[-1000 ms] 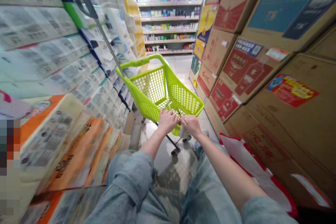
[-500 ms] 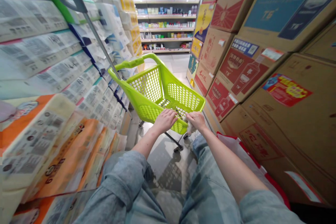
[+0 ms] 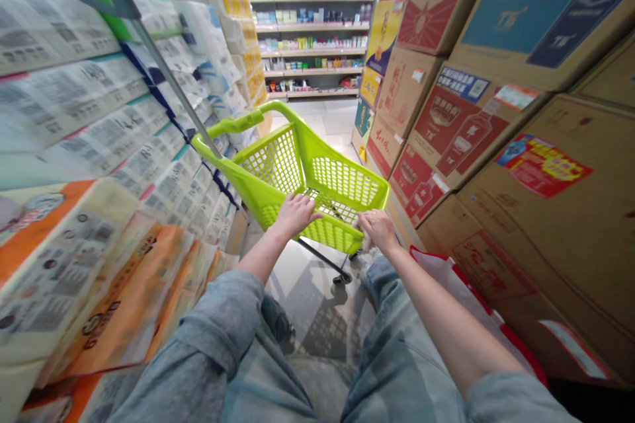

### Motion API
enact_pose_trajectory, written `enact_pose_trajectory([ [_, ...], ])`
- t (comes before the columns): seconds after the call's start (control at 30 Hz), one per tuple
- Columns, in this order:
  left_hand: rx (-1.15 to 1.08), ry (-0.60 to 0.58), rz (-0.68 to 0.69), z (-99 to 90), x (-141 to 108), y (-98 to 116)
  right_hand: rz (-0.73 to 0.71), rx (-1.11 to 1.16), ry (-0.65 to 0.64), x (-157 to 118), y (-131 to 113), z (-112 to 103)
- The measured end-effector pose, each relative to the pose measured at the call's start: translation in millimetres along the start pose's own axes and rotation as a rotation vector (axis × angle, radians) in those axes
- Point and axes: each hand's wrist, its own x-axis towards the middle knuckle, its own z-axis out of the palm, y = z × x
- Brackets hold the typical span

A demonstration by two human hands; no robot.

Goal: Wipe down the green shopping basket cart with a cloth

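A lime-green plastic shopping cart (image 3: 342, 175) with lattice walls stands in front of me, turned at a slant, its basket bare inside. My left hand (image 3: 296, 217) is on the basket's near rim, fingers hooked over the edge and thumb out along it. At the near right corner, my right hand (image 3: 380, 228) is closed around a crumpled greyish-white cloth (image 3: 366, 241), pressed close to the rim. Part of the cloth hides under the fingers. A grey metal pole (image 3: 171, 79) rises from the cart's handle side (image 3: 235, 124).
Stacked tissue packs (image 3: 109, 89) wall the left, with orange-and-white packs (image 3: 119, 297) close by. Cardboard cartons (image 3: 550, 211) line the right, a red-edged white bag (image 3: 456, 291) at their foot. Shelves of small goods (image 3: 312, 33) close the aisle ahead. The cart has caster wheels (image 3: 342, 277).
The cart has swung slightly, its handle side and pole moving left and its near corner right. My left hand has shifted left along the rim; my right hand has moved slightly right.
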Motion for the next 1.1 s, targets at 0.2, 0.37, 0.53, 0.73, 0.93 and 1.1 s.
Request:
enact_pose_trajectory([
  [0.2,0.054,0.016,-0.026,2.3,-0.8,5.1,0.163,-0.028,0.217,-13.9,-35.9,10.4],
  [0.37,0.034,0.016,-0.048,2.3,-0.9,10.2,0.194,-0.102,0.225,-23.0,-51.4,12.8],
  [0.53,-0.018,0.007,-0.076,-0.9,-1.6,15.6,-0.143,-0.044,0.009,-35.0,-25.5,-6.0],
  [0.73,-0.075,0.007,-0.106,-0.8,-0.4,29.7,-0.327,-0.149,-0.132,-33.0,8.5,-19.0],
  [0.93,-0.048,0.020,-0.136,-1.2,-0.4,43.9,-0.303,-0.309,-0.147,-29.1,8.5,-21.5],
  [1.1,-0.021,0.027,-0.148,-3.2,-0.1,46.9,-0.215,-0.382,-0.124,-28.0,-3.7,-17.3],
])
